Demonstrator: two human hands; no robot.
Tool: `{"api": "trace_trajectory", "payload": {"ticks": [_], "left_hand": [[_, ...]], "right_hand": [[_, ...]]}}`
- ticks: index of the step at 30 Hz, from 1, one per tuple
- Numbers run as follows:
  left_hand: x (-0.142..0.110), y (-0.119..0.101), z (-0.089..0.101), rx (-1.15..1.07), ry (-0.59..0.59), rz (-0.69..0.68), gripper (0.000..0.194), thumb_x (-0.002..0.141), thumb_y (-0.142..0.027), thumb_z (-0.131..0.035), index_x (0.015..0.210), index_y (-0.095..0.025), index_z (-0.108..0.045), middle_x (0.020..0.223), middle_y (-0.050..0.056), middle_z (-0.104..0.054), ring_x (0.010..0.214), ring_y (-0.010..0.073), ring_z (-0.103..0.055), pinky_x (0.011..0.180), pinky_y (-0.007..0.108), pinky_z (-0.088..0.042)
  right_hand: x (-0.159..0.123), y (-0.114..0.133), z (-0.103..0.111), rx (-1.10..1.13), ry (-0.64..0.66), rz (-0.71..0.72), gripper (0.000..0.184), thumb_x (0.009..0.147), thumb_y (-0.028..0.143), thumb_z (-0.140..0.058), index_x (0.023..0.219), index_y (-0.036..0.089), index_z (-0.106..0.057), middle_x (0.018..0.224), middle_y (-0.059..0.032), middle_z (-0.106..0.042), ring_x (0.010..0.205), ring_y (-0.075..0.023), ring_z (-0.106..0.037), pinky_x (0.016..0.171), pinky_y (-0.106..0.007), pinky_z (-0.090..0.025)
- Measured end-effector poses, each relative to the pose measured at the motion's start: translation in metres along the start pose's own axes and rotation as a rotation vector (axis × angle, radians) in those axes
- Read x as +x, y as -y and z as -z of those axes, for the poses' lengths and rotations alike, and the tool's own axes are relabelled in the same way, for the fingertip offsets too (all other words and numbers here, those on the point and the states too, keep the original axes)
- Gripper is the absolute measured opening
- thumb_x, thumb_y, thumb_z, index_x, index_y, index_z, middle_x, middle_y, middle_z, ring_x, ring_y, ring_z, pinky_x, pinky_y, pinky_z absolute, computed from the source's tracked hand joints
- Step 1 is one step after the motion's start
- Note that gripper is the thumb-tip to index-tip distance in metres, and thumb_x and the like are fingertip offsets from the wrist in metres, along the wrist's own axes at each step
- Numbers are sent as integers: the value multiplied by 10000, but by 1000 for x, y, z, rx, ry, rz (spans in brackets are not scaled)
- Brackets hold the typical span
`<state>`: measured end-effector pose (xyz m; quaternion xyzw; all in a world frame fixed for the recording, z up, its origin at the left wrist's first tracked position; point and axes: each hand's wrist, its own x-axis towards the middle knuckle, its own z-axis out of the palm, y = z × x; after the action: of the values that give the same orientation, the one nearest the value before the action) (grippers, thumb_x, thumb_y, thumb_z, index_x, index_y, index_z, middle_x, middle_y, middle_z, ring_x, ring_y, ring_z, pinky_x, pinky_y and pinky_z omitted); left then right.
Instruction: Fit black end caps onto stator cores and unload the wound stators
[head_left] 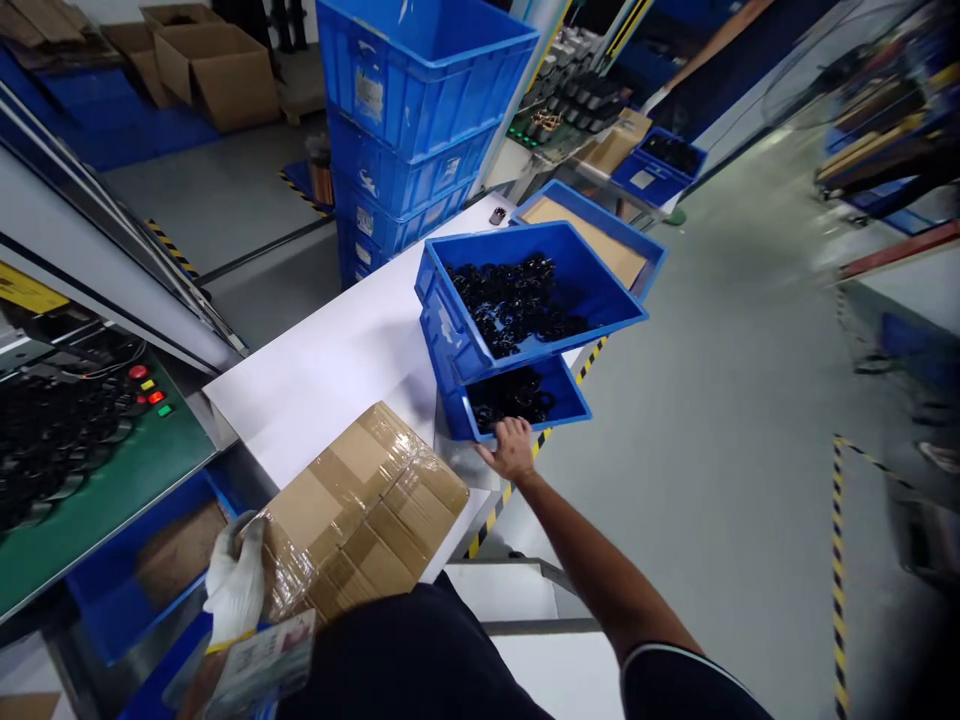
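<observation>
My right hand (512, 448) is bare and grips the near rim of the lower blue bin (525, 405), which holds black ring-shaped parts. A second blue bin (457, 300), also filled with black parts, sits stacked crookedly on top of it. My left hand (235, 580) wears a white glove and presses against the left end of a taped cardboard box (360, 510) lying on the white table (330, 350). Both bins stand at the table's right edge.
A third blue bin (645, 250) lined with cardboard sits behind the stack. Tall stacked blue crates (420, 120) stand at the table's far end. A green machine bench (112, 480) with coloured buttons (150, 390) lies to the left. Grey floor with yellow-black tape (836, 560) is to the right.
</observation>
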<state>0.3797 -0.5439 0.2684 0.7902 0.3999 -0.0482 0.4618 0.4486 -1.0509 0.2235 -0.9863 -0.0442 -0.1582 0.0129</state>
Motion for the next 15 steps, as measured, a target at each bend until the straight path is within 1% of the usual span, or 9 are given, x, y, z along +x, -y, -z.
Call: {"api": "trace_trajectory", "payload": {"ticks": [2, 4, 6, 8, 9, 10, 11, 14, 15], "left_hand": [[-2, -1, -2, -33, -16, 29, 428, 818, -535, -634, 1112, -232, -703, 1044, 60, -730, 1067, 260, -661, 1007, 414, -500], [-5, -7, -3, -50, -22, 34, 465, 764, -562, -638, 1082, -230, -708, 1020, 62, -736, 1043, 265, -667, 984, 407, -512], [-7, -13, -3, -80, -29, 34, 486, 721, -566, -637, 1052, -217, -707, 1008, 70, -740, 1026, 271, -672, 972, 410, -523], [-9, -17, -3, -110, -39, 31, 491, 696, -563, -630, 1028, -208, -699, 1014, 77, -743, 1030, 275, -675, 978, 411, -527], [-9, -18, -4, -113, -46, 25, 495, 692, -565, -624, 1026, -206, -694, 1025, 79, -744, 1043, 277, -674, 993, 414, -523], [-9, -18, -4, -108, -52, 19, 497, 692, -566, -622, 1028, -205, -690, 1039, 80, -744, 1060, 280, -672, 1012, 419, -516], [-9, -17, -4, -95, -60, 11, 496, 696, -564, -619, 1031, -205, -688, 1055, 82, -744, 1079, 286, -669, 1035, 428, -505], [-8, -14, -5, -44, -71, -11, 481, 732, -554, -604, 1049, -202, -685, 1111, 93, -740, 1136, 311, -655, 1089, 463, -474], [-8, -13, -5, -24, -70, -18, 479, 747, -552, -601, 1066, -205, -682, 1131, 96, -738, 1148, 317, -653, 1095, 470, -472]], "right_hand": [[-4, -22, 11, -7, 11, 21, 454, 919, 592, -464, 788, 173, -578, 806, -107, -567, 897, -269, -508, 1005, -495, -394], [-11, -28, 19, -8, 9, 28, 497, 939, 607, -433, 862, 148, -607, 904, -155, -606, 1012, -303, -532, 1033, -512, -395], [-26, -14, 21, -6, -11, 23, 495, 965, 566, -438, 1032, 112, -624, 1132, -214, -613, 1224, -343, -494, 1093, -527, -374], [-50, 13, 13, 51, -7, 24, 442, 981, 494, -465, 1166, 119, -604, 1303, -212, -573, 1377, -335, -418, 1139, -514, -371], [-63, 28, 7, 118, -1, -15, 416, 979, 479, -479, 1178, 136, -605, 1324, -194, -575, 1399, -319, -414, 1143, -497, -389], [-76, 43, -2, 202, -4, -109, 413, 972, 493, -488, 1166, 149, -611, 1321, -183, -584, 1397, -312, -428, 1138, -492, -408], [-87, 55, -11, 278, -22, -245, 451, 963, 531, -487, 1161, 147, -613, 1321, -192, -583, 1387, -321, -441, 1130, -506, -421], [-110, 74, -41, 382, -122, -716, 725, 925, 691, -442, 1229, 44, -563, 1363, -312, -504, 1361, -415, -430, 1104, -620, -394], [-113, 74, -49, 388, -137, -817, 790, 927, 714, -415, 1245, 2, -541, 1351, -348, -490, 1345, -439, -430, 1087, -647, -386]]}}
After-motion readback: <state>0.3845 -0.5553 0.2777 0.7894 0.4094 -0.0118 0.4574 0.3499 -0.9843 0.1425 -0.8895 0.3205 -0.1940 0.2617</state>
